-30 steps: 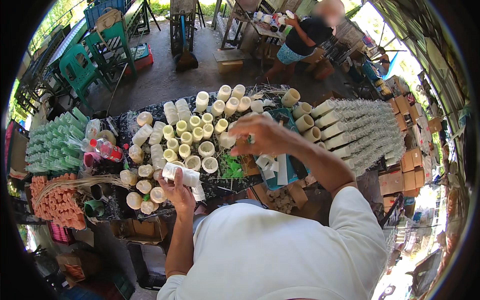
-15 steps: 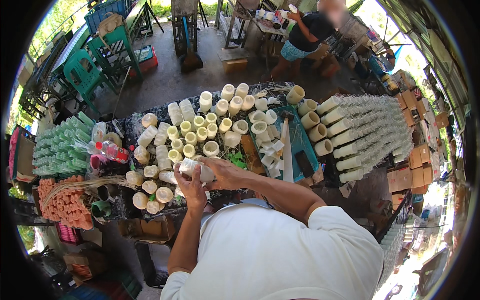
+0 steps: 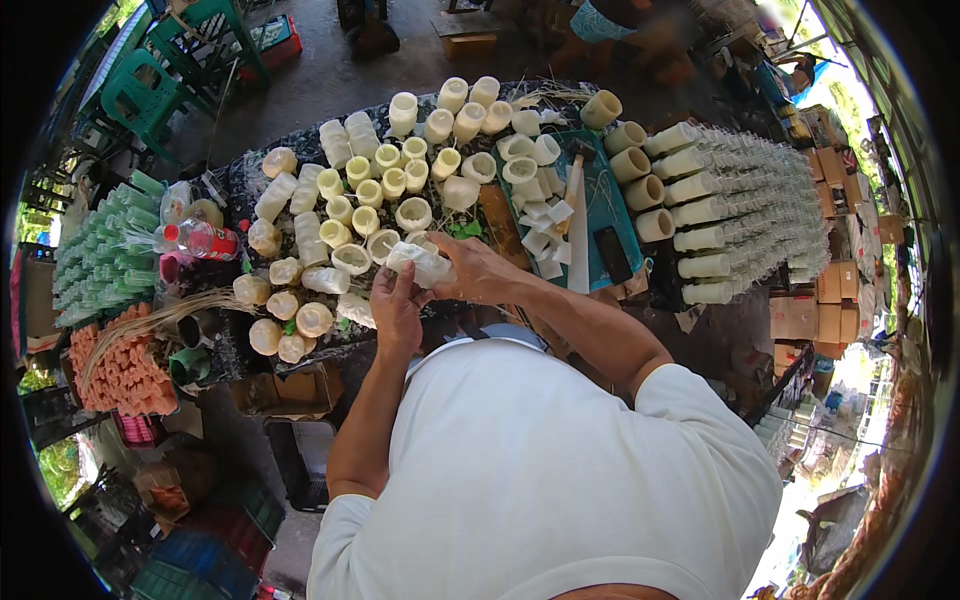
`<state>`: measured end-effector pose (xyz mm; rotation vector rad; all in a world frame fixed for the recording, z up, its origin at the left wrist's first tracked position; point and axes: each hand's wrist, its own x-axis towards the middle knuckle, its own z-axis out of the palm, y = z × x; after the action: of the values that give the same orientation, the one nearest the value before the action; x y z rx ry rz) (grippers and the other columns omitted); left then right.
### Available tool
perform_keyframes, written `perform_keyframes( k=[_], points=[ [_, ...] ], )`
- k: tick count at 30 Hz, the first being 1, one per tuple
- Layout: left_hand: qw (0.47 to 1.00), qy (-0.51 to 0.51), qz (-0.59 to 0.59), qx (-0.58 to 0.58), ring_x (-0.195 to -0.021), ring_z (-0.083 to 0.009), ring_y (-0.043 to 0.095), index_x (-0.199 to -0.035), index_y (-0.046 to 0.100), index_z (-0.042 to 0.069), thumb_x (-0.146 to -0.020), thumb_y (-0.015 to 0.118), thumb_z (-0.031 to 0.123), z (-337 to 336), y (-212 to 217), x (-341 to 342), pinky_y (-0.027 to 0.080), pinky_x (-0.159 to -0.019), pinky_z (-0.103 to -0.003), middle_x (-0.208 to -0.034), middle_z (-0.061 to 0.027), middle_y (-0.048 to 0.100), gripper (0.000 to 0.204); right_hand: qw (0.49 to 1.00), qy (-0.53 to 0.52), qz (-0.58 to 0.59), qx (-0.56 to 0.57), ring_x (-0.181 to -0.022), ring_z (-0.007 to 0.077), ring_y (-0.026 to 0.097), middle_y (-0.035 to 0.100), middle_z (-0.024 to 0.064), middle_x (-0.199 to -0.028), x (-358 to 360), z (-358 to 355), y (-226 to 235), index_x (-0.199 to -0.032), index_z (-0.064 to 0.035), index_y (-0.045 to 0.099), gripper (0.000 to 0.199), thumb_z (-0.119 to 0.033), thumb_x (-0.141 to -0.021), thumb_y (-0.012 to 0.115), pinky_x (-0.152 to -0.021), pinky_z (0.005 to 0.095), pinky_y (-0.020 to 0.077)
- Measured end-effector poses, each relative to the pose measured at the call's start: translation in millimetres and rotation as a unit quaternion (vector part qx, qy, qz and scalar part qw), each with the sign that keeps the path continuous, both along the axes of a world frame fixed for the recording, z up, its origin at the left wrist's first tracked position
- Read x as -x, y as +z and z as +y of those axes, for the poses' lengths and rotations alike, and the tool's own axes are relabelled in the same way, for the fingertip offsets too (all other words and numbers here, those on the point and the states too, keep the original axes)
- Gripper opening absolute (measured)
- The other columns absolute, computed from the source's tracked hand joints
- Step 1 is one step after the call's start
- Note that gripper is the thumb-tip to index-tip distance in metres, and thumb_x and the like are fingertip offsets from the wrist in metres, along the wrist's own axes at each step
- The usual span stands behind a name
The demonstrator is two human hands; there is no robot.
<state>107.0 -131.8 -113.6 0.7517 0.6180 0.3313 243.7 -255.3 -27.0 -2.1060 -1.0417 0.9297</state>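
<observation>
My left hand (image 3: 396, 308) and my right hand (image 3: 474, 270) meet at the near edge of a dark table (image 3: 240, 180), both closed around a small cream-white cylinder (image 3: 420, 262) with a pale wrapping on it. Just beyond my fingers stand several cream and yellowish cylinders (image 3: 370, 190), upright and packed close, some hollow at the top. More of them lie on their sides by my left hand (image 3: 285, 300).
Rows of clear stacked cups with cream ends (image 3: 740, 210) fill the right side. A teal tray (image 3: 605, 215) holds white pieces and a dark phone. Green tubes (image 3: 95, 250), orange pieces (image 3: 115, 370) and a red-capped bottle (image 3: 200, 240) lie left. A person (image 3: 620, 20) sits beyond the table.
My right hand came back from reaching over the cylinders and joined my left hand at the table's near edge. Both now hold the white cylinder.
</observation>
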Motion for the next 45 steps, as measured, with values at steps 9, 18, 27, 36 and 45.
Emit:
perform_keyframes(
  k=[9, 18, 27, 36, 45],
  points=[
    [0.991, -0.049, 0.048, -0.119, -0.073, -0.0178, 0.071, -0.107, 0.065, -0.001, -0.106, 0.062, 0.018, -4, -23, -3, 0.062, -0.07, -0.032, -0.083, -0.007, 0.069, 0.019, 0.915, -0.191, 0.356, -0.016, -0.107, 0.0192, 0.067, 0.069, 0.0169, -0.125, -71, -77, -23, -0.153, 0.0002, 0.041, 0.084, -0.015, -0.084, 0.087, -0.087, 0.0319, 0.0564],
    [0.943, -0.025, 0.144, -0.298, -0.06, -0.0102, 0.057, -0.097, 0.061, 0.003, -0.109, 0.058, 0.021, 8, -75, 36, 0.053, -0.061, -0.028, -0.073, -0.0012, 0.06, 0.022, 0.935, 0.032, -0.154, 0.317, -0.11, 0.0343, 0.069, 0.07, 0.0222, -0.122, -255, -231, -3, -0.143, 0.0011, 0.052, 0.09, -0.021, -0.067, 0.094, -0.09, 0.0433, 0.056],
    [0.937, -0.027, 0.222, -0.268, -0.068, -0.008, 0.063, -0.093, 0.068, -0.002, -0.099, 0.073, 0.015, -2, -82, 53, 0.052, -0.065, -0.023, -0.079, -0.0022, 0.068, 0.019, 0.81, 0.185, -0.295, 0.472, -0.096, 0.0352, 0.075, 0.077, 0.0193, -0.098, -342, -254, -109, -0.103, 0.002, 0.075, 0.052, -0.018, -0.06, 0.096, -0.079, 0.0444, 0.0608],
    [0.933, 0.012, 0.256, -0.252, -0.07, -0.0082, 0.063, -0.1, 0.071, -0.005, -0.096, 0.075, 0.01, -21, -77, 64, 0.053, -0.068, -0.023, -0.084, -0.0041, 0.071, 0.016, 0.818, 0.203, -0.277, 0.461, -0.095, 0.0408, 0.074, 0.075, 0.0243, -0.094, -346, -248, -134, -0.11, 0.0032, 0.064, 0.068, -0.01, -0.052, 0.097, -0.077, 0.0489, 0.0589],
    [0.932, -0.121, 0.201, -0.278, -0.075, -0.0091, 0.064, -0.107, 0.072, -0.004, -0.097, 0.074, 0.011, -35, -52, 21, 0.053, -0.07, -0.024, -0.091, -0.0047, 0.071, 0.018, 0.885, 0.143, -0.143, 0.42, -0.106, 0.0344, 0.072, 0.073, 0.0213, -0.119, -343, -233, -22, -0.142, 0.0008, 0.052, 0.094, 0.005, -0.057, 0.092, -0.077, 0.0433, 0.059]
  ],
)
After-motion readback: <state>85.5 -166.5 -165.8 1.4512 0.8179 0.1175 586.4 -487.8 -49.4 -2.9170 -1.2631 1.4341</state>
